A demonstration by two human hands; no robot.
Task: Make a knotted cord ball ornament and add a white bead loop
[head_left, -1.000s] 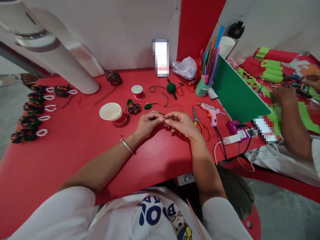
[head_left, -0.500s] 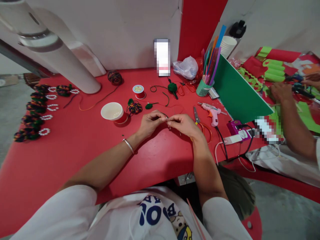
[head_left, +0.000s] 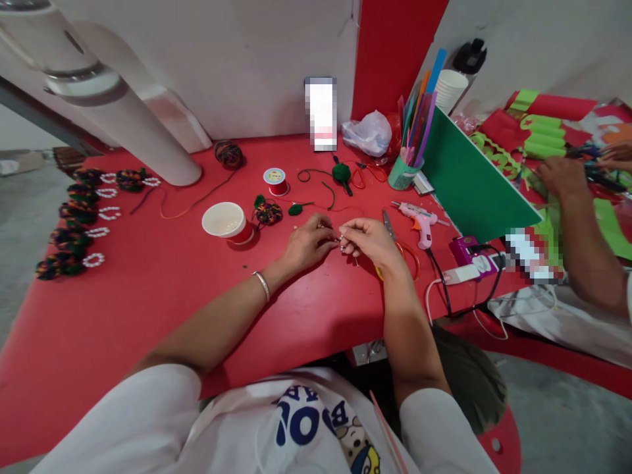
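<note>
My left hand [head_left: 310, 245] and my right hand [head_left: 368, 238] meet over the red table, fingertips almost touching. Both are closed in a pinch around something tiny and partly pale, too small to name. A thin red thread runs from near the thread spool [head_left: 275, 182] towards my right hand. Left of my hands are a small green yarn piece [head_left: 295, 209] and a multicoloured yarn piece [head_left: 268, 212]. The red and white paper cup [head_left: 241, 232] beside them holds small pale beads. Scissors [head_left: 407, 258] with orange handles lie partly behind my right wrist.
Yarn pieces with white beaded loops [head_left: 93, 260] line the table's left side. A pink glue gun [head_left: 419, 220] and a purple power adapter [head_left: 467, 253] with cables lie right. A green board [head_left: 481, 181] stands before another person's arm [head_left: 587, 230]. A phone [head_left: 322, 115] leans at the back.
My left fingers have shifted slightly right and curled differently. Both hands' fingertips have come a little apart, and the small pale bit between them shows more. The view has turned slightly.
</note>
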